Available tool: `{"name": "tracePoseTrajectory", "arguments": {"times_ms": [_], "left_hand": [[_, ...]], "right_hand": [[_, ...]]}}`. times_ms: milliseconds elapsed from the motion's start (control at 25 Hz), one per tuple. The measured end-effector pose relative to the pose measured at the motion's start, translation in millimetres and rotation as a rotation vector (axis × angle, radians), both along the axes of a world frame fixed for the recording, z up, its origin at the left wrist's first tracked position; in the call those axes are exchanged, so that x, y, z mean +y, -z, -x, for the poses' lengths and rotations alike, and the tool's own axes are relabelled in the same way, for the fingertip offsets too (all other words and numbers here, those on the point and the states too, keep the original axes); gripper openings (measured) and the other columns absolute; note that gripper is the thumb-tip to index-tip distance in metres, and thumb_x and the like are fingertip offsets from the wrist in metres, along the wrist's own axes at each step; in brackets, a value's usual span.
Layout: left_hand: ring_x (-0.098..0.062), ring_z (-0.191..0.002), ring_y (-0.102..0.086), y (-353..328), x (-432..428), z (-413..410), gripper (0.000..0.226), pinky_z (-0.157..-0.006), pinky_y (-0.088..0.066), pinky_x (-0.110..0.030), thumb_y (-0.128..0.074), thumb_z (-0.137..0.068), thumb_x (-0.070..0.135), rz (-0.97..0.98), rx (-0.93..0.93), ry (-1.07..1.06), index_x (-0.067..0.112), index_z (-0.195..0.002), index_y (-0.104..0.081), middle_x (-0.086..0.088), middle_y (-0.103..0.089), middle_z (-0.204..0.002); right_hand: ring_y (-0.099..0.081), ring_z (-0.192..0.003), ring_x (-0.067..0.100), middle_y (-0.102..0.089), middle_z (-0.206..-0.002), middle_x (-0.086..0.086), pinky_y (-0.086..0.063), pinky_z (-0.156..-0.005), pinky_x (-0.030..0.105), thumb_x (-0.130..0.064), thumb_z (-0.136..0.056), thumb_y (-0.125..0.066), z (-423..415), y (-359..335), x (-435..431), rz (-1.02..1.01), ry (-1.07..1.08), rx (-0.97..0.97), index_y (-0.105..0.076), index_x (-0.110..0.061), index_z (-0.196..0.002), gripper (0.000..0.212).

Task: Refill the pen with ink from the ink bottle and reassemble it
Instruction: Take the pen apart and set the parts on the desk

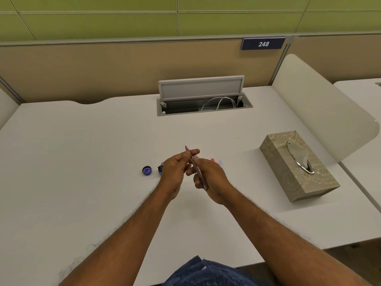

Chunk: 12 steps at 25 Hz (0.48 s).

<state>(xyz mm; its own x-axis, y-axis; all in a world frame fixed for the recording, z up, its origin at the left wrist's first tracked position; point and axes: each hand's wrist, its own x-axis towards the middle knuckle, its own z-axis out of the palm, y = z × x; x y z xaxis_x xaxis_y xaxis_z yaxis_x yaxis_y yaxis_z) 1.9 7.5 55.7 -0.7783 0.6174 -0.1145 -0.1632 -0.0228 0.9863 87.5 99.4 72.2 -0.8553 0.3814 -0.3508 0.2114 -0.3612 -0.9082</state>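
Green wall panels (123, 21) run across the top of the view, with a tan cubicle partition (103, 67) below them carrying a dark blue number plate (263, 43) that reads 248. Beneath stretches the white tabletop (72, 162), broad and mostly bare, with a curved frosted divider (321, 108) rising along its right edge and a second white surface beyond it. Set into the far middle of the tabletop is a cable tray (204, 105) with its grey lid (201, 87) tipped up; white cables loop inside. A patterned beige tissue box (296, 164) lies on the right side, one tissue poking from its oval opening.

Two bare forearms reach in from the bottom edge. The left hand (175, 172) pinches the upper part of the pen (196, 168) between thumb and forefinger, just below the pink section and the fine tip, which points up and away. The right hand (210, 178) curls its fingers around the lower barrel, so both hands close on the pen above the tabletop's centre. Just left of the left hand, partly hidden by it, stands the ink bottle (160, 169), and beside that lies its blue cap (147, 170), inside up. A pink piece (212, 160) and a pale, blurred one (220, 163) lie behind the right hand.
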Motion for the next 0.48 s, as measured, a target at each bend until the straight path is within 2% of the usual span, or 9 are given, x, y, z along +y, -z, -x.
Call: {"name": "tracePoseTrajectory", "arguments": {"times_ms": [80,120,240,320,400,480], "left_hand": [[-0.003,-0.099,-0.067,0.2,-0.5,1.1,0.028,-0.084,-0.051,-0.016,-0.047,-0.099,0.029,-0.004,-0.012,-0.011,0.025,-0.106,-0.074,0.009,-0.074,-0.105],[-0.004,-0.1,-0.067,0.6,-0.6,1.6,0.028,-0.087,-0.05,-0.018,-0.047,-0.1,0.028,-0.006,-0.016,-0.019,0.023,-0.108,-0.073,0.008,-0.074,-0.105],[-0.006,-0.11,-0.063,1.1,-0.9,1.0,0.027,-0.094,-0.05,-0.026,-0.048,-0.1,0.026,-0.011,-0.017,-0.023,0.021,-0.109,-0.072,0.01,-0.072,-0.112],[-0.004,-0.11,-0.063,1.5,-1.2,0.3,0.026,-0.094,-0.05,-0.026,-0.047,-0.1,0.024,-0.022,-0.022,-0.021,0.021,-0.109,-0.072,0.011,-0.072,-0.113],[-0.006,-0.109,-0.064,2.6,-1.4,1.2,0.027,-0.094,-0.05,-0.025,-0.047,-0.1,0.025,-0.024,-0.02,-0.028,0.02,-0.109,-0.072,0.009,-0.072,-0.111],[-0.006,-0.102,-0.066,2.7,-2.3,1.8,0.028,-0.09,-0.052,-0.021,-0.047,-0.1,0.026,-0.02,-0.006,-0.032,0.02,-0.11,-0.072,0.008,-0.074,-0.104]], "right_hand": [[-0.047,-0.047,0.013,-0.067,-0.074,0.008,-0.038,-0.049,0.025,-0.032,-0.102,-0.044,-0.2,1.0,1.7,0.055,0.016,0.01,-0.073,-0.014,-0.089,0.036],[-0.047,-0.048,0.013,-0.067,-0.074,0.008,-0.038,-0.049,0.025,-0.029,-0.101,-0.045,0.0,2.3,2.6,0.032,0.026,0.021,-0.072,-0.013,-0.088,0.034],[-0.051,-0.05,0.013,-0.066,-0.077,0.008,-0.043,-0.052,0.026,-0.02,-0.092,-0.063,0.0,6.1,3.0,-0.077,0.043,0.034,-0.065,-0.01,-0.094,0.01],[-0.05,-0.05,0.013,-0.064,-0.077,0.009,-0.042,-0.051,0.026,-0.018,-0.088,-0.069,0.2,7.0,2.3,-0.078,0.063,0.03,-0.059,-0.01,-0.102,0.019],[-0.046,-0.05,0.013,-0.065,-0.076,0.007,-0.036,-0.048,0.024,-0.026,-0.092,-0.063,0.4,6.9,2.1,-0.05,0.055,0.028,-0.064,-0.011,-0.103,0.019],[-0.045,-0.051,0.012,-0.065,-0.073,0.006,-0.034,-0.048,0.023,-0.028,-0.099,-0.048,0.2,7.3,1.7,-0.011,0.037,0.025,-0.07,-0.011,-0.098,0.029]]}}
